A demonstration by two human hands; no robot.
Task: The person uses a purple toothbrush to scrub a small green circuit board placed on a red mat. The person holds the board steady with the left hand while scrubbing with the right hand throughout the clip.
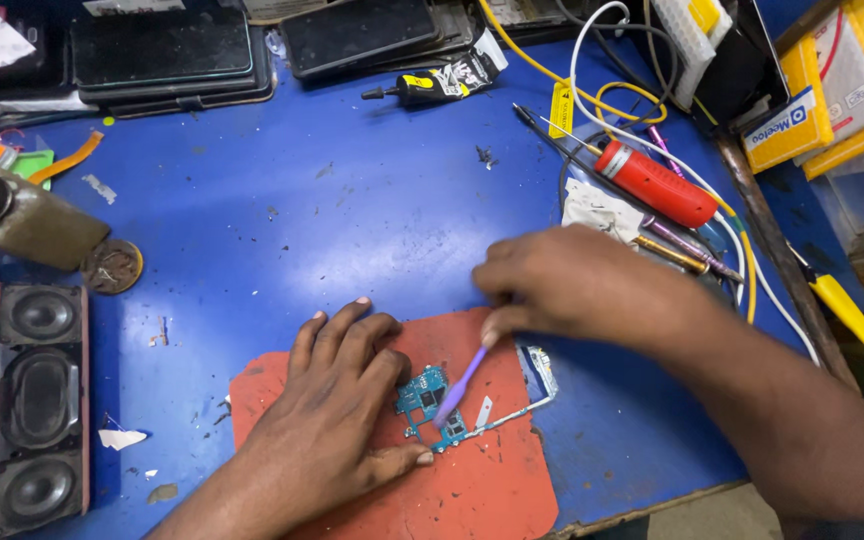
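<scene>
my left hand (337, 400), fingers spread flat and gripping nothing, pins the small blue circuit board (430, 400) to the red mat (492, 490) at the near edge of the blue bench (352, 200). my right hand (577, 280), closed on a purple tool (460, 388), works its tip on the board; by my judgement this is cleaning or prying, calling next for short, light strokes.

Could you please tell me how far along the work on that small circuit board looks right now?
Done: the blue circuit board lies bare on the red mat, out of any casing. In hand: the left hand pins it flat while the right hand works a purple brush on it. Left: the board is not refitted, and no phone casing shows beside it.
</scene>
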